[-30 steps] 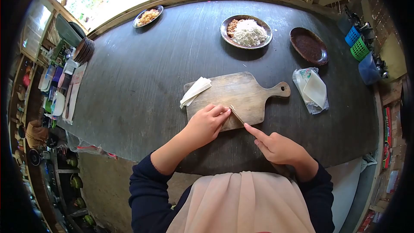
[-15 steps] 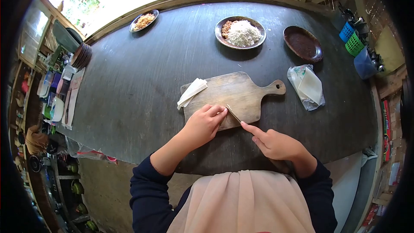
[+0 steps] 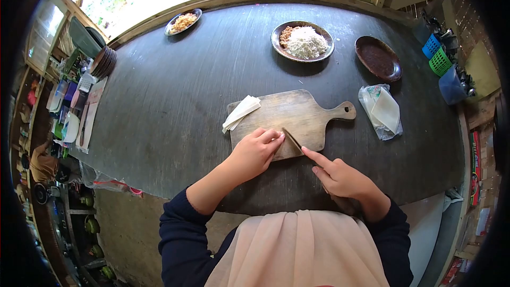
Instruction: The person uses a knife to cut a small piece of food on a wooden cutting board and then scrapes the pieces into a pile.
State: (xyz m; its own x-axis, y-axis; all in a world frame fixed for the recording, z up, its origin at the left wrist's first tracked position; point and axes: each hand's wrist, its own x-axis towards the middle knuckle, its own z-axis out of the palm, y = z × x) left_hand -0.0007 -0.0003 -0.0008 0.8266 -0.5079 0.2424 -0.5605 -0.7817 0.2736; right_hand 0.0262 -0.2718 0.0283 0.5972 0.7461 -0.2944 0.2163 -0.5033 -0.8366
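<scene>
Strips (image 3: 243, 111), ctr-left, should handle light, floppy: pinch flat. L hand (image 3: 254, 150) pins prob. more; R hand (image 3: 342, 179) grips knife (image 3: 292, 140).

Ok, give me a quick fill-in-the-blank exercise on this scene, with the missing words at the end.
1. The right hand guides the blade of a ____ on the wooden cutting board.
2. The fanned white strips lie at the board's far ____ corner, away from its handle.
3. Off to the right, between two blue containers, stands a ____ one.

Missing words: knife; left; green.
</scene>
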